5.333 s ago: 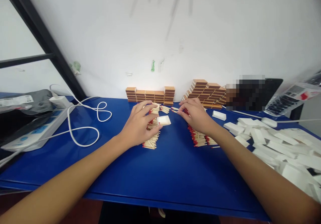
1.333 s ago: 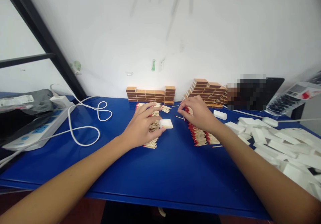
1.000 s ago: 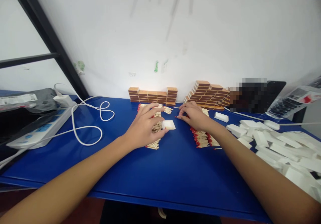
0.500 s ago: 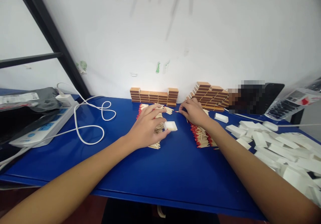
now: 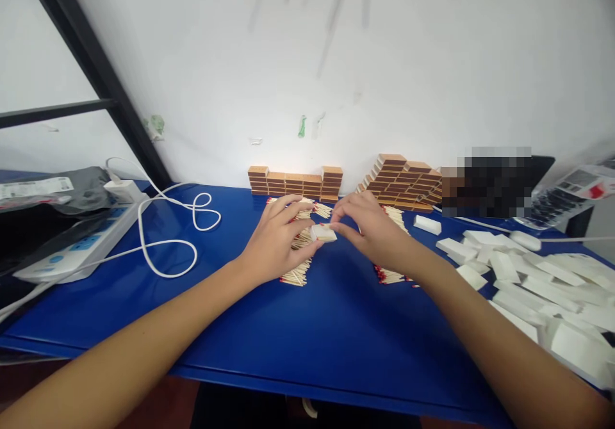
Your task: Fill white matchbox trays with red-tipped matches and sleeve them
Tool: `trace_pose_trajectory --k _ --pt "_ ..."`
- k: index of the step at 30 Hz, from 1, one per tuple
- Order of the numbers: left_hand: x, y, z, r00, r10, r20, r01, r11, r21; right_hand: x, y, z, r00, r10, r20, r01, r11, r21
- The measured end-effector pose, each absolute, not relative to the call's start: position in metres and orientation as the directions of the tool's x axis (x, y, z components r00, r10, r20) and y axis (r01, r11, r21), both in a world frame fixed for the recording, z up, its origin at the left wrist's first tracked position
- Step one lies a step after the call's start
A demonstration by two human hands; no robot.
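Your left hand [image 5: 273,243] pinches the white tray [image 5: 323,232] over the table's [image 5: 312,326] middle. Your right hand [image 5: 379,234] is bunched at its rim, grip unclear. Hold it level and lay the matches [image 5: 390,275] heads aligned.

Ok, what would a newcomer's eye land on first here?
The left hand and right hand meet at a small white tray mid-table, over rows of red-tipped matches. Brown matchboxes are stacked along the wall behind, and a heap of white boxes spreads at the right on the blue table.
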State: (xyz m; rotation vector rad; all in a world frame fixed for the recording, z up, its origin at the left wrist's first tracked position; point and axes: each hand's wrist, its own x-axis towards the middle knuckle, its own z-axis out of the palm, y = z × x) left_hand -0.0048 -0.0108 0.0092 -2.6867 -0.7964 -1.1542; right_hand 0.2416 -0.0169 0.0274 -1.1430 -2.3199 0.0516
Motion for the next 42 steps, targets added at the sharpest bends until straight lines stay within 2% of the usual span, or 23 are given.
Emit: trace_pose_trajectory --k 5,10,15,18,26,33,37,42 --pt "-0.005 -0.011 0.012 0.582 0.412 0.701 0.496 -0.863 0.096 0.225 -0.025 0.024 -0.517 0.741 0.428 0.712 0.650 -0.266" --pt "-0.006 -0.009 0.011 0.594 0.422 0.685 0.500 -0.861 0.097 0.233 -0.027 0.029 -0.513 0.738 0.439 0.637 0.670 -0.382" --pt "-0.006 -0.008 0.010 0.612 0.423 0.668 0.481 -0.870 0.109 0.234 -0.033 0.034 -0.553 0.761 0.339 0.578 0.643 -0.502" --pt "-0.006 -0.008 0.009 0.633 0.446 0.633 0.478 -0.868 0.133 0.232 -0.035 0.033 -0.554 0.777 0.299 0.584 0.619 -0.526" --pt "-0.005 -0.007 0.009 0.641 0.439 0.630 0.460 -0.876 0.143 0.231 -0.038 0.035 -0.574 0.765 0.293 0.582 0.633 -0.511" --pt "-0.005 -0.007 0.006 0.635 0.416 0.651 0.448 -0.885 0.128 0.233 -0.032 0.030 -0.555 0.752 0.356 0.583 0.657 -0.478" --pt "-0.005 -0.007 0.005 0.617 0.447 0.647 0.464 -0.871 0.160 0.246 -0.009 0.020 -0.363 0.805 0.470 0.703 0.567 -0.429" --pt "-0.005 -0.008 0.005 0.624 0.427 0.654 0.432 -0.886 0.167 0.249 0.027 -0.006 -0.229 0.853 0.469 0.867 0.397 -0.300"
